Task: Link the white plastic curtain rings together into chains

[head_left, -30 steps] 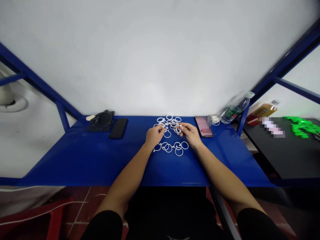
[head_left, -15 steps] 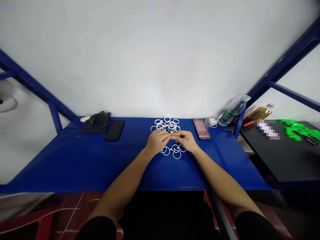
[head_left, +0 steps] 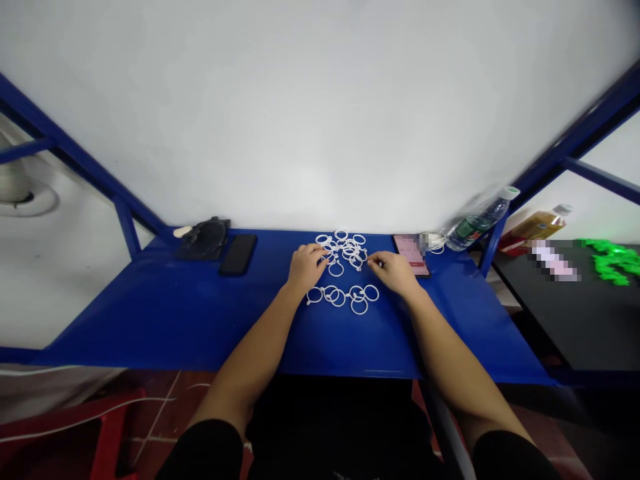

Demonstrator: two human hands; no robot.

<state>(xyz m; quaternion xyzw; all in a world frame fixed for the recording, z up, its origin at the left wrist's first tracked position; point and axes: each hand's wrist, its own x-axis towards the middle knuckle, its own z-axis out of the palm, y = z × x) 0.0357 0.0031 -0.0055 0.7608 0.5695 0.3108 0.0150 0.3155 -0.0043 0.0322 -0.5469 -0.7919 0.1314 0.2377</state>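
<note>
A loose pile of white plastic rings (head_left: 346, 247) lies on the blue table (head_left: 165, 313) near the wall. A short row of joined white rings (head_left: 345, 297) lies closer to me, between my wrists. My left hand (head_left: 306, 265) rests at the pile's left edge, its fingers curled onto a ring there. My right hand (head_left: 395, 272) sits at the pile's right side, thumb and forefinger pinched together just off the nearest rings. What the pinch holds is too small to make out.
A phone with a lit screen (head_left: 413, 253) lies right of my right hand, with a plastic water bottle (head_left: 477, 223) behind it. A dark phone (head_left: 239, 254) and a black object (head_left: 203, 239) lie at back left. A black table (head_left: 575, 300) stands to the right.
My hands had met over the row of rings half a second ago; now they have parted and moved back to the two sides of the pile. The row lies uncovered again.
</note>
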